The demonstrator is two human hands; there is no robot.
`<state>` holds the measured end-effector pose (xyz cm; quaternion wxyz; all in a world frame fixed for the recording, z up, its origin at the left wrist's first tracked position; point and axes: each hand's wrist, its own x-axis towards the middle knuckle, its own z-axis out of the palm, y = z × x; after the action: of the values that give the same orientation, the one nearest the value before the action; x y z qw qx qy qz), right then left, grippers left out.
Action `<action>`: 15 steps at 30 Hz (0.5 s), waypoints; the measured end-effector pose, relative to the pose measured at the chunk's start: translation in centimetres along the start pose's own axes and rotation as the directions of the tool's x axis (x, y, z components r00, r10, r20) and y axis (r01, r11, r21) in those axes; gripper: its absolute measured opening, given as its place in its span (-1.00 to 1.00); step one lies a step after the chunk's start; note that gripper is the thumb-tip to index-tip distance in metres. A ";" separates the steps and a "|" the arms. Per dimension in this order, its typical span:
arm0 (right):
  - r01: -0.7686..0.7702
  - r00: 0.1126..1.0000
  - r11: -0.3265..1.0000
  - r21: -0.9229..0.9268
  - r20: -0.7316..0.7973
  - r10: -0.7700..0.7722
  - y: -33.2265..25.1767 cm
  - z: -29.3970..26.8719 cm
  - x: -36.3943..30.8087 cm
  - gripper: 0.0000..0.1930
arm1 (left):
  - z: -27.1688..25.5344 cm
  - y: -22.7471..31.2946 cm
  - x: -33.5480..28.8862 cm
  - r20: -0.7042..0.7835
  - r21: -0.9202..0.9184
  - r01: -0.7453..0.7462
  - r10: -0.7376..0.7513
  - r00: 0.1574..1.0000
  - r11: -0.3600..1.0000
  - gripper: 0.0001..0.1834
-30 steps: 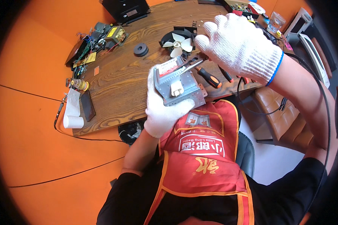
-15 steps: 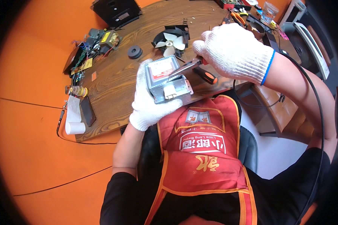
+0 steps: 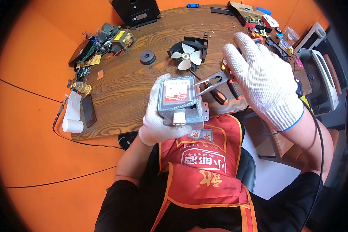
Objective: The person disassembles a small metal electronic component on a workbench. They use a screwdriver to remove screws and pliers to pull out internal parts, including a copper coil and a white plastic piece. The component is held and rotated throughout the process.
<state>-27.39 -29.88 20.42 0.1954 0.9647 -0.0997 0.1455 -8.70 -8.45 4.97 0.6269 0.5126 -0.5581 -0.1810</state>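
My gloved left hand (image 3: 155, 123) is closed around a magnetron (image 3: 179, 101), a boxy silver metal part with a white and red label on top and a pale connector in front. It is held over the table's near edge. In my gloved right hand (image 3: 263, 79) is a pair of long-nose pliers (image 3: 217, 79) with black and red handles. Their jaws are spread and point left, with the tips at the magnetron's right upper edge. Whether they touch it I cannot tell. Just below the pliers lies a screwdriver (image 3: 219, 97) with an orange and black handle.
Beyond the magnetron sit a fan (image 3: 186, 57) with white blades and a dark ring magnet (image 3: 147, 57). Electronic parts and a transformer (image 3: 123, 38) crowd the table's left side. A paper roll (image 3: 72, 125) lies near the left edge. At the back right stands a glass (image 3: 289, 38).
The pliers' jaws have gone from closed to spread, and my right hand's fingers have loosened and lifted. The magnetron now faces more squarely up. The whole view has shifted slightly.
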 end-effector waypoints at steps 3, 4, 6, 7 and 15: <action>0.015 0.997 0.999 -0.035 -0.073 -0.017 -0.4 0.0 -0.6 -0.44 | 0.3 0.0 -0.5 -0.067 -0.130 0.110 -0.120 0.991 0.985 0.53; 0.022 0.995 0.998 -0.054 -0.091 -0.027 -0.5 0.0 -0.7 -0.42 | 0.6 0.1 -0.7 -0.086 -0.176 0.143 -0.160 0.983 0.974 0.55; 0.036 0.991 0.995 -0.090 -0.126 -0.047 -0.6 0.1 -1.1 -0.37 | 0.9 0.0 -0.6 -0.087 -0.125 0.132 -0.143 0.986 0.983 0.56; 0.056 0.982 0.992 -0.110 -0.175 -0.075 -0.7 0.1 -1.2 -0.37 | 1.3 0.1 -0.7 -0.116 -0.160 0.153 -0.172 0.978 0.975 0.56; 0.044 0.957 0.974 -0.223 -0.269 -0.105 -0.2 0.9 -1.0 -0.42 | 5.5 0.5 -0.4 -0.211 -0.183 0.249 -0.285 0.935 0.951 0.49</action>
<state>-28.05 -29.95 19.20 0.3157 0.9110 -0.0495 0.2609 -13.89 -10.32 4.35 0.6955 0.5517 -0.3894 -0.2454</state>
